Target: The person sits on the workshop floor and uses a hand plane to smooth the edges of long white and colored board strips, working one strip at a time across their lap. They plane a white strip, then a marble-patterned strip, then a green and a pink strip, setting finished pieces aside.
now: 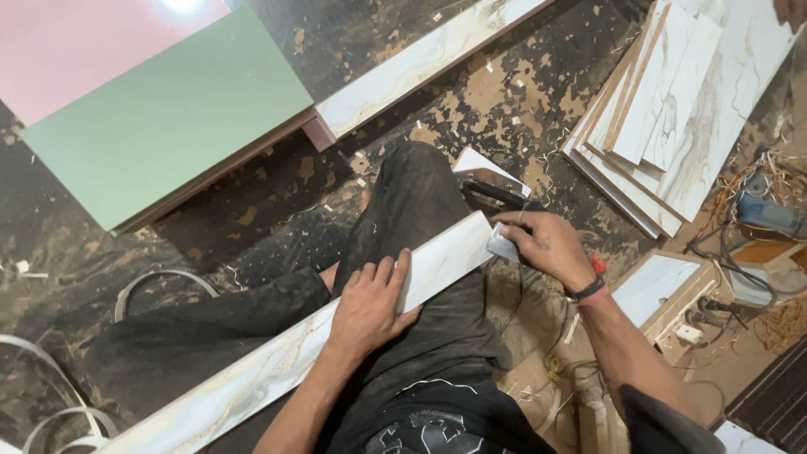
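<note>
The left hand [367,307] is pressing flat, ungripped, on one long marble-patterned laminated board [336,324] lying across the lap; the right hand [542,244] is pinching a small metal scraper [503,245] at its end edge.

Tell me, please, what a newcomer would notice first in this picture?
First, the long marble-patterned strip lying across the person's lap, pressed down by the left hand, while the right hand holds a small flat metal tool at its end. Next, the green panel on the floor at the upper left, and the stack of marble-patterned boards at the upper right.
</note>
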`<move>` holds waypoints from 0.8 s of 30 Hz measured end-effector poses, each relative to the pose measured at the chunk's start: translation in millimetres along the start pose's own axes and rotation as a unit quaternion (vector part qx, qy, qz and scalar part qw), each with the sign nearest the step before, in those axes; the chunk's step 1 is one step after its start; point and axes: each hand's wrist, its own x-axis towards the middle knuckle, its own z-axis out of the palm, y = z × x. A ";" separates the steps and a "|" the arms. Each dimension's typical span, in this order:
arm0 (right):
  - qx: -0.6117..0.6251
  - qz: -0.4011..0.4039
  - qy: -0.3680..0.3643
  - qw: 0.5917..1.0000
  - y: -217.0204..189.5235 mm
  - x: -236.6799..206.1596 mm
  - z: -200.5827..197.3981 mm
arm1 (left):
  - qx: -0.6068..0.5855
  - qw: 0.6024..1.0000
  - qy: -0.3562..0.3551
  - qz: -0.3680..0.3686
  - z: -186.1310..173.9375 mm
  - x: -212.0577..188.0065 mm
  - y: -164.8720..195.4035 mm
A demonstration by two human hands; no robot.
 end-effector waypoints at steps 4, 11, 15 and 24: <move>-0.022 -0.023 -0.002 0.999 -6.0 6.5 2.5 | -0.007 1.000 -0.013 -0.009 -0.3 -1.8 -1.5; 0.021 -0.027 -0.020 0.999 1.7 19.2 -2.8 | 0.002 1.000 0.002 0.006 0.6 -2.6 1.2; 0.019 -0.087 -0.028 0.996 1.0 23.8 0.5 | -0.003 1.000 0.000 -0.003 0.5 -3.4 -0.2; -0.030 -0.046 -0.067 0.996 4.0 45.9 -9.3 | 0.011 1.000 -0.001 0.000 -0.7 -3.8 2.1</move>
